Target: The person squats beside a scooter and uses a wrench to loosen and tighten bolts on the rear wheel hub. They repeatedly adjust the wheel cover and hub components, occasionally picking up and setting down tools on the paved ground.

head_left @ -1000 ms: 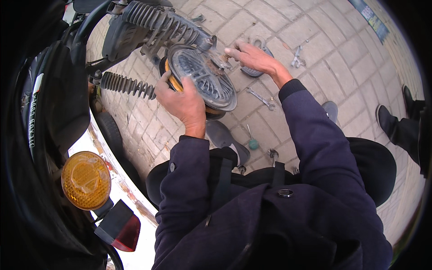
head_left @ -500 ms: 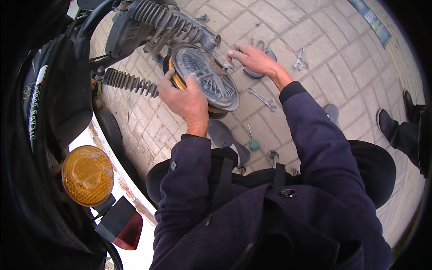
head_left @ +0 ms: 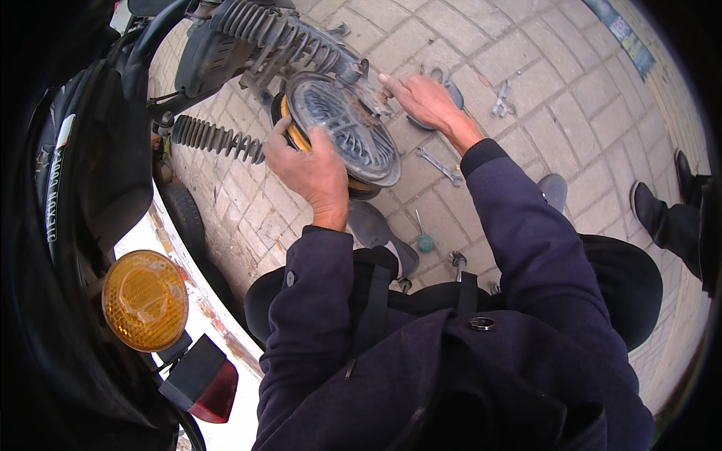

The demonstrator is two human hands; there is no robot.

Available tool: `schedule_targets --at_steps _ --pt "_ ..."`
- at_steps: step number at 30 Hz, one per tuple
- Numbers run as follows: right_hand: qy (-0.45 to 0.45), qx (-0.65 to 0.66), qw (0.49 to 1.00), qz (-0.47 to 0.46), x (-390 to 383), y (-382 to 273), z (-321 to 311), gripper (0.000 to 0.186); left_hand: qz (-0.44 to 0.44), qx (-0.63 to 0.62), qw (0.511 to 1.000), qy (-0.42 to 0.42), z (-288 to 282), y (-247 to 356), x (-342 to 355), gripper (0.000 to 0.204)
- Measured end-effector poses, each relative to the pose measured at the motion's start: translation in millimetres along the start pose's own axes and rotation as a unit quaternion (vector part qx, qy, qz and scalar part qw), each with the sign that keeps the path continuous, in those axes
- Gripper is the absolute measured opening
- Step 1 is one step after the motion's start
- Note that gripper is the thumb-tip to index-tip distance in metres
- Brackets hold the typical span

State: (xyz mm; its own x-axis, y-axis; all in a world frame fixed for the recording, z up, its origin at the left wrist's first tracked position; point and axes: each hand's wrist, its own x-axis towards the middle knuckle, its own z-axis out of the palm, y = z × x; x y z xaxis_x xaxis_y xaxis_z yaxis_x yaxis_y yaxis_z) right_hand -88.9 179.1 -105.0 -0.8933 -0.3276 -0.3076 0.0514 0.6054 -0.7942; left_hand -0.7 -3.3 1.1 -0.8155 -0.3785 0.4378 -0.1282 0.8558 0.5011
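A round grey ribbed wheel hub (head_left: 338, 124) with a yellow band round its side hangs below the rear frame of a two-wheeler. My left hand (head_left: 310, 167) grips its near left edge, thumb on the cover and fingers along the yellow band. At the hub's far right, a rusty bracket (head_left: 368, 109) sits round the axle. My right hand (head_left: 429, 101) is at the outer end of that axle, fingers drawn together with the index finger stretched forward. What lies between those fingertips is hidden. A coil-spring shock absorber (head_left: 289, 41) rises above the hub.
On the paving lie a spanner (head_left: 440, 167), more spanners (head_left: 502, 101), a green-handled screwdriver (head_left: 425, 242) and a dark curved part (head_left: 451, 90). A second shock absorber (head_left: 218, 139) hangs left. An orange indicator light (head_left: 145, 301) is close by. Another person's shoe (head_left: 648, 207) shows at right.
My right hand has shifted slightly left and rolled at the axle end, its index finger reaching further forward. The left hand keeps its place on the hub.
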Motion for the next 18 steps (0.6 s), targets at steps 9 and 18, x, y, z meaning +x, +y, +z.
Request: schedule_targets --at_steps 9,18 --pt "0.071 0.191 0.973 -0.107 -3.6 3.1 4.1 0.068 -0.003 0.004 1.000 0.003 -0.8 1.4 -0.1 0.041" --pt "0.002 0.218 0.975 -0.036 -6.1 4.5 -0.2 0.068 0.001 0.001 1.000 -0.001 -0.1 -0.9 -0.6 0.041"
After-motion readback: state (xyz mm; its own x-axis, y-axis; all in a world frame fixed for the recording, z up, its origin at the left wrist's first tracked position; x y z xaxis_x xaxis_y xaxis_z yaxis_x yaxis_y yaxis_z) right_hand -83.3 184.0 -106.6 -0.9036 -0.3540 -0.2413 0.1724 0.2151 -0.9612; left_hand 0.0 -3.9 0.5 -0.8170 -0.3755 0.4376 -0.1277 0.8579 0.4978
